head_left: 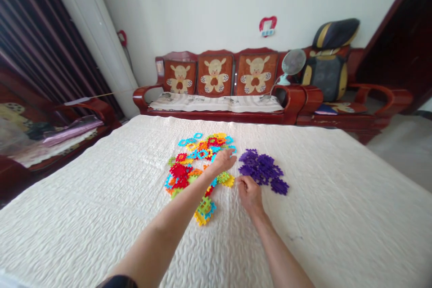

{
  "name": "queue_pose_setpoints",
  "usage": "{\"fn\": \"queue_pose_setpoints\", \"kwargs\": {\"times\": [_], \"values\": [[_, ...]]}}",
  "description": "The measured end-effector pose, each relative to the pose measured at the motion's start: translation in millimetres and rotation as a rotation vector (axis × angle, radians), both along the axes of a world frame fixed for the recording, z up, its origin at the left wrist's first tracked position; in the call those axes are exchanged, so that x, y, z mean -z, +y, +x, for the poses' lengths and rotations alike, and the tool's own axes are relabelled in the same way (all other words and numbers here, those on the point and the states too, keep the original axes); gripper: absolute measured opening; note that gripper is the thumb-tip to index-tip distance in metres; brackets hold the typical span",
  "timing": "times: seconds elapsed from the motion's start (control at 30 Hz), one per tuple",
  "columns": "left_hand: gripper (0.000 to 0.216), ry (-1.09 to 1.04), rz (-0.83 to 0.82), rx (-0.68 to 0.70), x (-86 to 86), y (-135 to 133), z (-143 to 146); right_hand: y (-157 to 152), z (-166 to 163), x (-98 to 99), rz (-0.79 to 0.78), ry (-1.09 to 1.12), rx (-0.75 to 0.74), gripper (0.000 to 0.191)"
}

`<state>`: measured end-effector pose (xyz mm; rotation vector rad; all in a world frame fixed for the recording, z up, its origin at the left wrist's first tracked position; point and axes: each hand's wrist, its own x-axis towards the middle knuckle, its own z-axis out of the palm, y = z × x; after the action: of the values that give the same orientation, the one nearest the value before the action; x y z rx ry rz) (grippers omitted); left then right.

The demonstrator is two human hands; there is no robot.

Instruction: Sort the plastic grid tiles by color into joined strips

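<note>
My left hand [225, 160] reaches over the right side of a loose pile of colourful plastic interlocking pieces [180, 172] in red, yellow, blue, green and orange. Its fingers are drawn together beside a light blue piece [232, 149], and I cannot make out what they hold, if anything. Just below and to the right, my right hand [249, 192] is closed with its fingers curled. Whatever may be in it is hidden. It lies between a yellow piece [230, 182] and a heap of purple interlocking pieces [261, 167].
A cream quilted cover [135, 216] spreads over the wide surface under the pieces. Beyond its far edge stands a dark red wooden sofa [202, 114] with bear cushions. A small fan [293, 62] and a chair with a massage pad [326, 76] are at the right.
</note>
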<state>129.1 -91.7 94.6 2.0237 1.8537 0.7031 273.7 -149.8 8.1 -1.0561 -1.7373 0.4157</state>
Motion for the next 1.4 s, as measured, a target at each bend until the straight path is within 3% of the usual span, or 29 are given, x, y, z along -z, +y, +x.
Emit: {"fn": "queue_pose_setpoints", "kwargs": {"times": [0.1, 0.17, 0.23, 0.4, 0.57, 0.8, 0.93, 1.03, 1.23, 1.3, 1.4], "values": [[0.037, 0.044, 0.042, 0.084, 13.7, -37, -17, 1, 1, 0.3, 0.033, 0.052, 0.035, 0.021], [0.037, 0.13, 0.163, 0.287, 24.2, -64, -32, 2, 2, 0.3, 0.055, 0.063, 0.054, 0.021], [0.044, 0.207, 0.242, 0.406, 32.9, -90, -47, 2, 2, 0.1, 0.061, 0.054, 0.061, 0.021], [0.063, 0.37, 0.137, 0.567, 39.4, -133, -66, 2, 3, -1.0, 0.042, 0.033, 0.061, 0.022], [0.054, 0.391, 0.12, 0.627, 36.9, -127, -70, 3, 3, 0.8, 0.045, 0.021, 0.059, 0.022], [0.045, 0.352, 0.212, 0.582, 45.8, -69, -89, 4, 4, 1.6, 0.032, -0.014, 0.057, 0.022], [0.034, 0.222, 0.344, 0.354, 38.9, -50, -103, 4, 3, 2.1, 0.018, -0.028, 0.052, 0.022], [0.036, 0.133, 0.414, 0.268, 30.5, -69, -114, 5, 3, 2.2, 0.011, -0.035, 0.041, 0.022], [0.06, 0.253, 0.172, 0.558, 38.4, -146, -112, 5, 1, 3.2, 0.018, -0.044, 0.02, 0.023], [0.063, 0.282, 0.124, 0.579, 45.6, -156, -108, 5, 1, 4.5, 0.029, -0.049, 0.022, 0.023], [0.061, 0.303, 0.134, 0.549, 53.6, -150, -106, 5, 2, 5.8, 0.042, -0.061, 0.023, 0.024]]}}
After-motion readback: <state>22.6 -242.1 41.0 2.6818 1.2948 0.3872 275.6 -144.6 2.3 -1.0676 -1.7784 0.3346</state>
